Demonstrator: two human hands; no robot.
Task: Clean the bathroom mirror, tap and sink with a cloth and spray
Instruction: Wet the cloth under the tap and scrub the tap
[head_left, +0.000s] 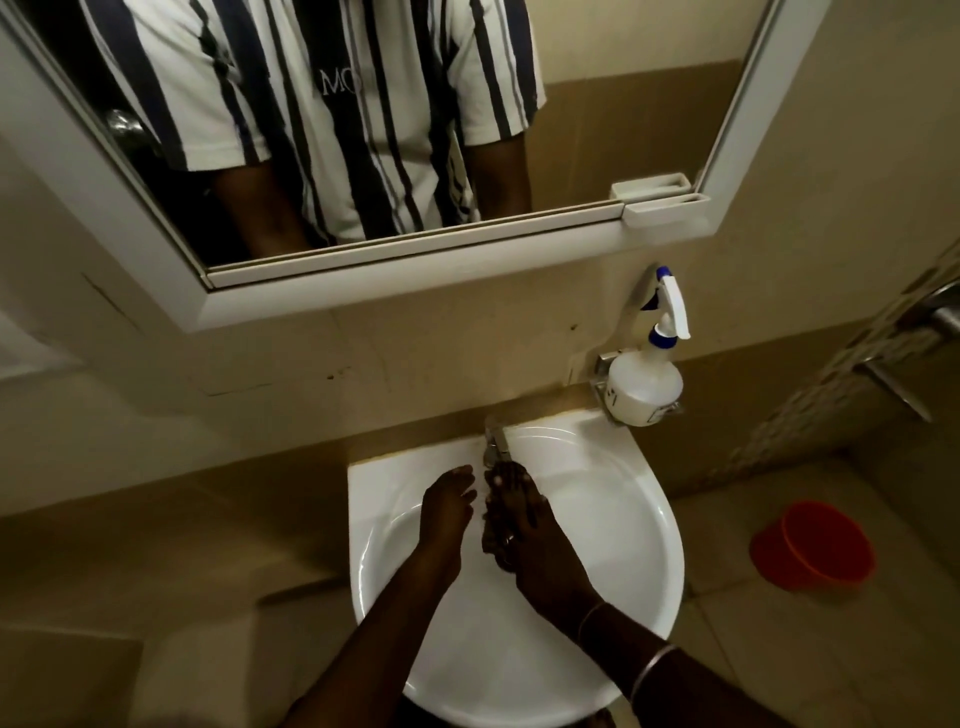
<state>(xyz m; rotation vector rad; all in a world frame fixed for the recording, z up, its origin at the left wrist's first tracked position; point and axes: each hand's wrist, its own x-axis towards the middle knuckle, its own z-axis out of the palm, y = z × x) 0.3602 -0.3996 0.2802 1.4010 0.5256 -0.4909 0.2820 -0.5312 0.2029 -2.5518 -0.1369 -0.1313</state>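
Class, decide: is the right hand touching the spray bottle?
Apart. The head view shows the right hand at the tap, the spray bottle well beyond on a shelf.

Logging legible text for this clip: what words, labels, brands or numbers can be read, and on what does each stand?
"MO": pale letters on the chest of the striped shirt, seen reflected in the mirror; whether more letters follow cannot be told.
Spray bottle: dark marks and a small label low on its side, too small to read.
Nothing else carries readable text.
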